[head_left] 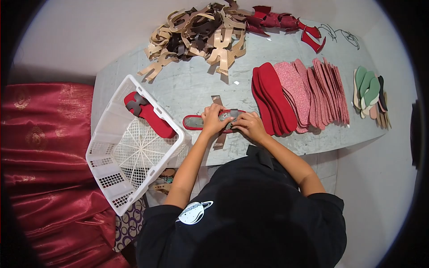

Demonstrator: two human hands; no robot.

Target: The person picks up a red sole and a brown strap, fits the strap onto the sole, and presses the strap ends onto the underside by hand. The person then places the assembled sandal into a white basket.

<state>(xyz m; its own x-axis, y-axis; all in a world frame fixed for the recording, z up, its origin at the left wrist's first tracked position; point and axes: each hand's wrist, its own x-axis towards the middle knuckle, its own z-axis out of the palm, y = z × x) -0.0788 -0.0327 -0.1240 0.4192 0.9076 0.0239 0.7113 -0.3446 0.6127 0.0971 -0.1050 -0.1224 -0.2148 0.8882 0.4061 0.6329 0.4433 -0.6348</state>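
A sandal sole (193, 122) with a grey face and red edge lies crosswise on the table in front of me. A brown strap (219, 142) sticks out from under it on the near and far sides. My left hand (214, 119) grips the sole's middle, thumb pointing right. At the right end, my right hand (250, 126) has its fingers closed on a dark strap end (233, 113) lying across the sole. The fingertips of both hands nearly meet, and they hide part of the strap.
A white plastic basket (157, 172) at the left holds a red sandal (156, 122). Red soles (272, 100) and pink patterned soles (308, 96) are stacked at right, green soles (368, 87) farther right. Beige and brown straps (221, 49) and red straps (277, 21) heap at the back.
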